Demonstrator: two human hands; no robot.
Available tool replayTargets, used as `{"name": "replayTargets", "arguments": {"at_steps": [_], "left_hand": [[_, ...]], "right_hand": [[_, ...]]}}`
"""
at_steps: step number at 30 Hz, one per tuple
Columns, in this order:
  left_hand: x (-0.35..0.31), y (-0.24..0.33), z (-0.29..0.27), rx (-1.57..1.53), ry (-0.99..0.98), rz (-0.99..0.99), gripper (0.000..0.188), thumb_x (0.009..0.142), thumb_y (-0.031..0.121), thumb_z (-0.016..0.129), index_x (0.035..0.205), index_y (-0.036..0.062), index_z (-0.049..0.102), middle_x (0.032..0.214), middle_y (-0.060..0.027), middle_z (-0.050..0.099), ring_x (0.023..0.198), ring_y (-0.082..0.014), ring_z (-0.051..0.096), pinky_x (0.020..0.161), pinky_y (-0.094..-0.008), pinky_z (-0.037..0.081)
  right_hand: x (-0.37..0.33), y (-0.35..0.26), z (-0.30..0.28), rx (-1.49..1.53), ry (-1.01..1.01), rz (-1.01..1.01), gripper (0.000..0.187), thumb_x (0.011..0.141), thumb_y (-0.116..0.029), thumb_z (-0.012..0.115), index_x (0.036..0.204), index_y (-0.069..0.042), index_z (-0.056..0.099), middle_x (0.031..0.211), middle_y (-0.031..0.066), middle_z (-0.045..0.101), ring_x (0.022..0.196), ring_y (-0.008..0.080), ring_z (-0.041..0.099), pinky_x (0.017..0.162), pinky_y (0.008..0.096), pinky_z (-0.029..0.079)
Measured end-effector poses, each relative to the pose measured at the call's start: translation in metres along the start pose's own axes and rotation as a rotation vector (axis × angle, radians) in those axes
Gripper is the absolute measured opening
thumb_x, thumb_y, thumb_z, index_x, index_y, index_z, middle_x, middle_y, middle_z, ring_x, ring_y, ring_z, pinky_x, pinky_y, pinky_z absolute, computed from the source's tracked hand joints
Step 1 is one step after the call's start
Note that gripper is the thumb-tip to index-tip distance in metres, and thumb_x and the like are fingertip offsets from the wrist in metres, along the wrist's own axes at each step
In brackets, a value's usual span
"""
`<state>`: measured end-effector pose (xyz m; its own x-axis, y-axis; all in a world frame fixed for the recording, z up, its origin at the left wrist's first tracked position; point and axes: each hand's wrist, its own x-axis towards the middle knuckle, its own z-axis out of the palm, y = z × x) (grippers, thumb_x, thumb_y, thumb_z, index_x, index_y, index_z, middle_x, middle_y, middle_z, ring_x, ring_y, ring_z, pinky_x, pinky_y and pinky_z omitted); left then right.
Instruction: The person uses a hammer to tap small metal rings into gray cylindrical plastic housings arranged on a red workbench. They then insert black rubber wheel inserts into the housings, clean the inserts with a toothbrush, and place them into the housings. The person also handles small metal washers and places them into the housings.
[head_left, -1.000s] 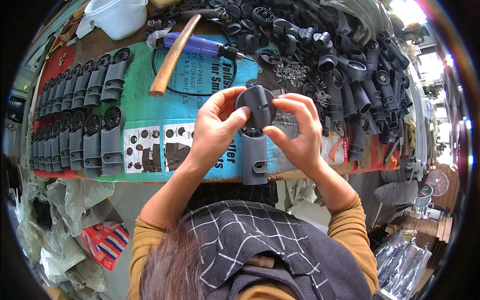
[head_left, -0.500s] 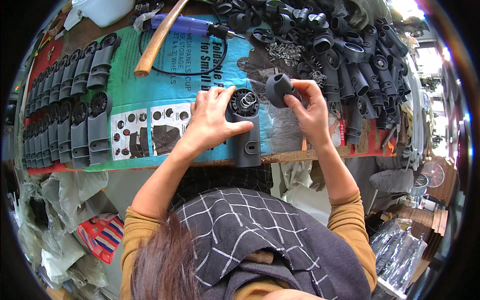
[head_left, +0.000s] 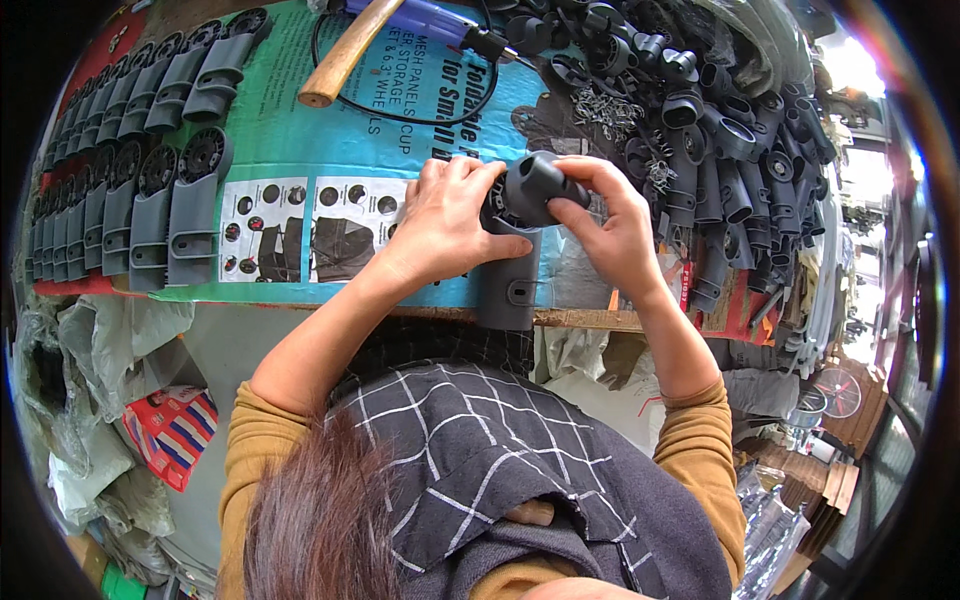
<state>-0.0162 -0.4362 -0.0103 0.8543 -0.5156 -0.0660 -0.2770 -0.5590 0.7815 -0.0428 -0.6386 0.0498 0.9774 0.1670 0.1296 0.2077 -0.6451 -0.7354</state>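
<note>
A dark grey plastic tube fitting (head_left: 508,285) with a round head lies at the bench's front edge, its lower end jutting over. My left hand (head_left: 450,220) closes around its upper part, thumb across the front. In my right hand (head_left: 608,215) a dark grey, hooded plastic cap (head_left: 538,190) is pinched between thumb and fingers. The cap sits tilted over the fitting's round head and covers most of it. The coil spring seen on that head earlier is now hidden. Whether the two parts are joined, I cannot tell.
Two rows of similar grey fittings (head_left: 200,210) stand at left. Beyond my hands lie a wooden handle (head_left: 345,60) and a blue-purple power screwdriver (head_left: 430,25) with a black cable. Loose springs (head_left: 608,112) and a large heap of dark plastic parts (head_left: 700,150) fill the right.
My right hand has brought the cap left and down onto the fitting's round head, over the spring. My left hand keeps its hold on the fitting. The whole view has shifted slightly.
</note>
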Motion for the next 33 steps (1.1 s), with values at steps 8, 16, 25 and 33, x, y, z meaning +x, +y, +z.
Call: {"name": "replayTargets", "arguments": {"at_steps": [8,16,25,33], "left_hand": [[0.006,-0.007,-0.008,-0.018,0.000,0.054,0.053,0.084,0.040,0.066,0.121,0.0032,0.060,0.114,-0.0178,0.059,0.111,-0.0343,0.050,0.098,-0.0449,0.038],[0.021,0.004,-0.020,0.018,-0.180,0.007,0.044,0.081,0.026,0.072,0.113,-0.0013,0.061,0.101,-0.0177,0.059,0.100,-0.0316,0.057,0.088,-0.0399,0.046],[0.037,0.022,-0.035,0.051,-0.370,-0.140,0.045,0.078,0.025,0.074,0.110,-0.0037,0.062,0.100,-0.0182,0.061,0.094,-0.0302,0.060,0.084,-0.0393,0.048],[0.038,0.031,-0.035,0.150,-0.386,-0.120,0.042,0.078,0.024,0.073,0.109,-0.0023,0.062,0.099,-0.0195,0.061,0.098,-0.0338,0.059,0.087,-0.0421,0.047]], "right_hand": [[0.009,0.016,0.005,-0.174,-0.223,-0.111,0.033,0.077,-0.008,0.072,0.108,-0.002,0.063,0.117,0.0156,0.062,0.109,0.0321,0.060,0.094,0.0389,0.046],[-0.001,0.035,0.017,0.171,-0.145,0.034,0.035,0.077,-0.009,0.074,0.111,-0.005,0.064,0.124,0.0131,0.062,0.111,0.0252,0.062,0.095,0.0352,0.047],[0.001,0.039,0.012,0.266,-0.303,0.159,0.041,0.082,-0.005,0.070,0.121,-0.006,0.058,0.133,0.0131,0.057,0.118,0.0195,0.056,0.099,0.0341,0.044],[-0.017,0.051,0.034,0.337,-0.123,0.032,0.038,0.083,-0.008,0.070,0.119,-0.006,0.057,0.133,0.0150,0.054,0.117,0.0285,0.058,0.097,0.0370,0.046]]}}
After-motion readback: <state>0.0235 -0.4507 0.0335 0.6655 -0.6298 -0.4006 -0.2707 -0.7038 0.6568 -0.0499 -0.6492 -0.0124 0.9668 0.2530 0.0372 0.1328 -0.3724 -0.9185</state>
